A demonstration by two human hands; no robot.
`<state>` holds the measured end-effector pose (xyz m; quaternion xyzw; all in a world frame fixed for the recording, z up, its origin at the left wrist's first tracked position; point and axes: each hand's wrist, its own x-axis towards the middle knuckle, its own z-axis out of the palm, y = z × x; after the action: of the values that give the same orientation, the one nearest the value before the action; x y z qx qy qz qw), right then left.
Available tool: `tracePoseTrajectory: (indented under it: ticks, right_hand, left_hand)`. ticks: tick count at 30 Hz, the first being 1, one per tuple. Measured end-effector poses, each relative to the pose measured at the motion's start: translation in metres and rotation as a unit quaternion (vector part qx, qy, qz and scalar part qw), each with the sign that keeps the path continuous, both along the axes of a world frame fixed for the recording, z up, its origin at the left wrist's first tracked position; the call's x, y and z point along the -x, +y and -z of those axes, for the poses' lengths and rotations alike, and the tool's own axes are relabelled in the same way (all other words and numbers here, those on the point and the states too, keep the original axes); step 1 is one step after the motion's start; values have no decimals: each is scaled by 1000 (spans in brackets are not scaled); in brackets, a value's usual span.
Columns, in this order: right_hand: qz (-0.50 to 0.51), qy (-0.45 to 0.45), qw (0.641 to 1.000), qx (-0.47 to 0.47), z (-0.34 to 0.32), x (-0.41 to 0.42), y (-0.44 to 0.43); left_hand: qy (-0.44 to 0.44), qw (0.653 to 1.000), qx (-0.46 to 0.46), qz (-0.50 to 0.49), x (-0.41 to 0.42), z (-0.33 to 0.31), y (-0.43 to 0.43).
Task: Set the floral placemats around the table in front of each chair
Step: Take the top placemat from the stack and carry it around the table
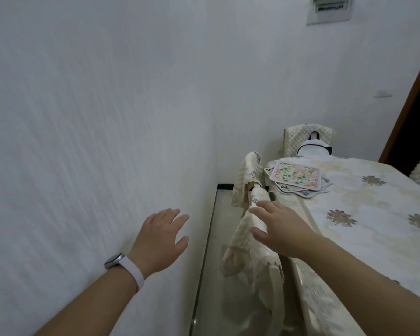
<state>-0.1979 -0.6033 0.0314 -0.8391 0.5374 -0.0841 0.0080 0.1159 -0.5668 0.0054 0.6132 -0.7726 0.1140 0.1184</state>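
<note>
Both hands are empty. The left hand (159, 238) is spread near the wall, and the right hand (280, 229) is loose-fingered over the covered chair (243, 238). The placemats (297, 177) sit in a messy stack at the table's (378, 238) far corner, well out of reach. They look thin, light and floppy, so pinch an overhanging edge.

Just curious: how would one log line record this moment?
placemats: stacked, table corner | left hand: open, empty | right hand: open, near chair cover

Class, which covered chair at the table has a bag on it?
The chair at the far end: a white bag with dark trim sits against its backrest; the others have none.
</note>
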Motion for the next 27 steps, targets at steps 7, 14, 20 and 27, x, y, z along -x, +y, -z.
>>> tracePoseTrajectory:
  ticks: [7,14,20,27]
  right_hand:
    - [41,-3,999,2,3,16,-89]
    - [113,-12,993,-15,36,31,-194]
    - [184,1,982,-33,50,52,-260]
    - [265,9,963,-43,59,94,-307]
  left_hand:
    - [2,999,-15,42,17,33,-122]
    - [-4,992,-47,114,38,73,-265]
    - [7,985,-56,165,55,85,-387]
    - [9,970,-15,243,106,55,-476]
